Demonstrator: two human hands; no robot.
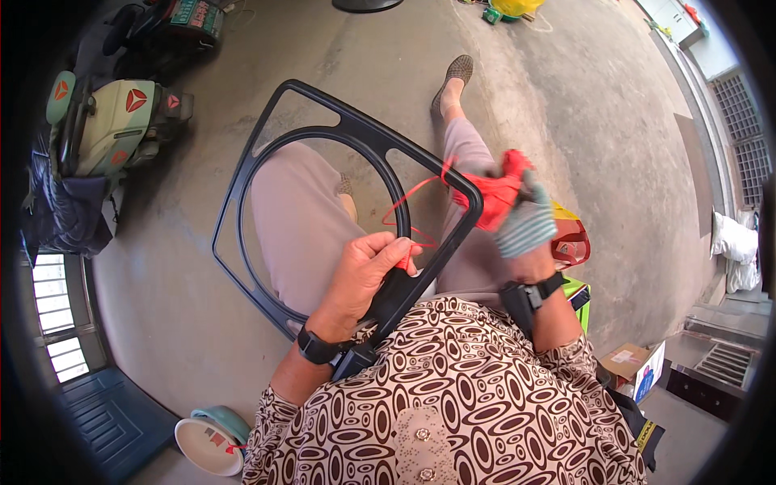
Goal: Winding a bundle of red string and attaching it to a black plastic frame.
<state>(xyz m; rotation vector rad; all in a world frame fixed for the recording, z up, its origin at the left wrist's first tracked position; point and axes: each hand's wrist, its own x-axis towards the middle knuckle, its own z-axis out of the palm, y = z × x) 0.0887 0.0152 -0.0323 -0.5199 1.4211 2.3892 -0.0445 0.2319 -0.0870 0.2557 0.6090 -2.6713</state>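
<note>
A black frame, squarish with a round ring inside it, leans tilted over my lap and legs. My bare left hand is closed at the ring's near right side, thumb pressing a bit of red strip against it. From there a thin red strip loops up to the right, crossing the frame's outer bar. My right hand, in a grey-striped glove and slightly blurred, is closed on a bunched red strip just beyond the frame's right corner. Its fingers are partly hidden by the red material.
Parked scooters stand at the left. A white basin and a dark blue panel lie lower left. Near my right side are a red and yellow bag and a cardboard box. White sacks lie far right.
</note>
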